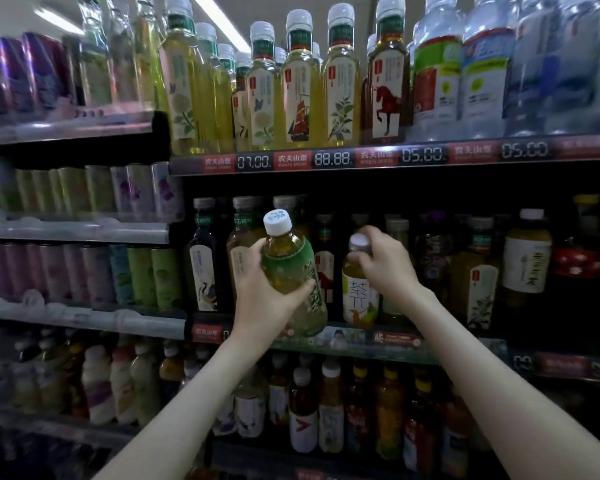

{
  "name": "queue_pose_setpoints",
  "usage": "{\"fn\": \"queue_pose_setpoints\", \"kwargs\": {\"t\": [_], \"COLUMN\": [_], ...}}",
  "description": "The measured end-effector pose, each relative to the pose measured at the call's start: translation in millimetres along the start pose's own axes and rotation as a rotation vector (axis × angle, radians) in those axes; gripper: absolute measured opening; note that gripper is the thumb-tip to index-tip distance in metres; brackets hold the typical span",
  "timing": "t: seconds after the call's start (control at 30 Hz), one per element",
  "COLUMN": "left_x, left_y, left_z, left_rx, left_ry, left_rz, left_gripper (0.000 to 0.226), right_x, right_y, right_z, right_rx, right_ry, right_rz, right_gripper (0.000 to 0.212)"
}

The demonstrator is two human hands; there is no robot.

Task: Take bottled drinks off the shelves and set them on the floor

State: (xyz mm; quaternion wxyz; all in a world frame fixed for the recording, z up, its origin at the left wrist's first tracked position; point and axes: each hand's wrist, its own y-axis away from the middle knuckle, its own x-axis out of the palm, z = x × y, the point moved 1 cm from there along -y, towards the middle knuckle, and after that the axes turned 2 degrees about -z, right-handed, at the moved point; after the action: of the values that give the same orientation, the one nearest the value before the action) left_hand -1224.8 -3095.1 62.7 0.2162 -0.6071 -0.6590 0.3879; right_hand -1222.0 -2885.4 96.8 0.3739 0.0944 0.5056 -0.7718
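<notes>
My left hand (pixel 262 292) grips a green-labelled tea bottle (pixel 291 268) with a white cap, held tilted in front of the middle shelf. My right hand (pixel 385 261) curls round the neck and cap of a second tea bottle (pixel 359 296) with a pale label, which stands at the front of that middle shelf (pixel 413 344). Both arms reach up from below. The floor is out of view.
Shelves of bottled drinks fill the view: tall tea bottles (pixel 302 84) and water bottles (pixel 465 74) on the top shelf, dark tea bottles (pixel 523 261) to the right, juice bottles (pixel 302 414) below. Cans (pixel 94 271) fill the blurred rack on the left.
</notes>
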Motion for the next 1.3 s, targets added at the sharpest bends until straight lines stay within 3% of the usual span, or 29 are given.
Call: {"fn": "queue_pose_setpoints", "kwargs": {"t": [0.13, 0.23, 0.37, 0.53, 0.8, 1.03, 1.3], "left_x": [-7.0, -8.6, -4.8, 10.6, 53.9, 96.6, 163.4], "left_y": [10.0, 26.6, 58.1, 121.1, 313.1, 552.2, 813.3], "left_z": [-2.9, -0.4, 9.3, 50.6, 178.2, 328.8, 487.4], "left_rx": [-0.038, -0.091, -0.186, -0.37, -0.71, -1.021, -1.057], "left_ry": [0.061, 0.1, 0.163, 0.171, -0.052, -0.278, -0.246], "left_rz": [0.094, 0.166, 0.27, 0.479, 0.838, 1.045, 1.135], "left_gripper": [0.076, 0.076, 0.074, 0.074, 0.074, 0.078, 0.077], "right_x": [-11.6, -34.9, -48.6, -18.0, 106.3, 255.3, 403.7], "right_y": [25.3, 44.6, 83.6, 160.6, 346.1, 592.3, 837.5], "right_z": [13.3, 31.0, 46.6, 6.9, -115.7, -251.0, -390.0], "right_rx": [-0.106, -0.079, -0.021, 0.287, 0.599, 0.829, 0.915], "right_ry": [-0.01, -0.088, -0.014, -0.017, 0.048, 0.087, 0.098], "right_rz": [-0.124, -0.179, 0.0, 0.276, 0.691, 0.859, 0.987], "right_gripper": [0.028, 0.034, 0.039, 0.051, 0.045, 0.042, 0.043]}}
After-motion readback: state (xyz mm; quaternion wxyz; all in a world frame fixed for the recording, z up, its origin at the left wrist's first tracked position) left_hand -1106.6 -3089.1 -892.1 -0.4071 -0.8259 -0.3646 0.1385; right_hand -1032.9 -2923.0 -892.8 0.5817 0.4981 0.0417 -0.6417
